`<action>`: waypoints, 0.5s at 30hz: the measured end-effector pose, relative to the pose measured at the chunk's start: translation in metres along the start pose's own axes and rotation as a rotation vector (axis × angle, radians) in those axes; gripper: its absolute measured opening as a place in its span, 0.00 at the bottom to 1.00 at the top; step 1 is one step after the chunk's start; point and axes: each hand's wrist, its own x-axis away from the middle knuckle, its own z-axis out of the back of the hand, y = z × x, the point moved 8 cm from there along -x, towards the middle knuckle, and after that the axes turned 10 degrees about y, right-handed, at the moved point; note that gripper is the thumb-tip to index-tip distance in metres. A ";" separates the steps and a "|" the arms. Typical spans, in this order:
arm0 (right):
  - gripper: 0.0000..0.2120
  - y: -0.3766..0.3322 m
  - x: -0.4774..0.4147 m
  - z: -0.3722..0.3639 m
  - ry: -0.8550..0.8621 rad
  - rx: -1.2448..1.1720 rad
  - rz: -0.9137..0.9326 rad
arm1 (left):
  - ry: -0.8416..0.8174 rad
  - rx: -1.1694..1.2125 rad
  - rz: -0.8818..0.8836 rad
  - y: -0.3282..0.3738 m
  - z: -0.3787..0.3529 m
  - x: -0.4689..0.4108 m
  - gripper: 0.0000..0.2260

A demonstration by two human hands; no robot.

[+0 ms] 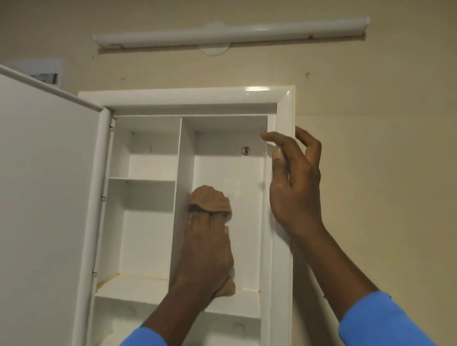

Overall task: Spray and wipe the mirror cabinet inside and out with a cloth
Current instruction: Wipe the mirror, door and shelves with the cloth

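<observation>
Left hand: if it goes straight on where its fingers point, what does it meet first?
Probably the round metal fitting high on the back wall, the cloth ahead of the left hand touching first; if it slides past, the compartment's top panel.

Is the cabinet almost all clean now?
Not yet, probably. Done: the door stands open and nothing sits inside. In hand: the left hand presses the cloth on the tall compartment, while the right hand grips the frame. Left: yellowish marks line the shelf, and the outside likely waits.
</observation>
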 end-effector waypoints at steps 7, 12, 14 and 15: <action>0.14 0.002 -0.001 0.000 0.014 0.017 0.013 | -0.189 -0.075 -0.259 0.036 -0.004 -0.011 0.32; 0.14 0.003 -0.001 -0.002 0.018 0.022 0.006 | -0.290 0.082 -0.336 0.041 0.002 0.009 0.27; 0.15 0.002 -0.001 -0.001 0.018 0.036 0.005 | -0.347 0.157 -0.373 0.047 0.012 0.022 0.21; 0.15 0.001 0.000 0.000 0.022 0.044 0.007 | -0.375 0.193 -0.383 0.051 0.018 0.025 0.16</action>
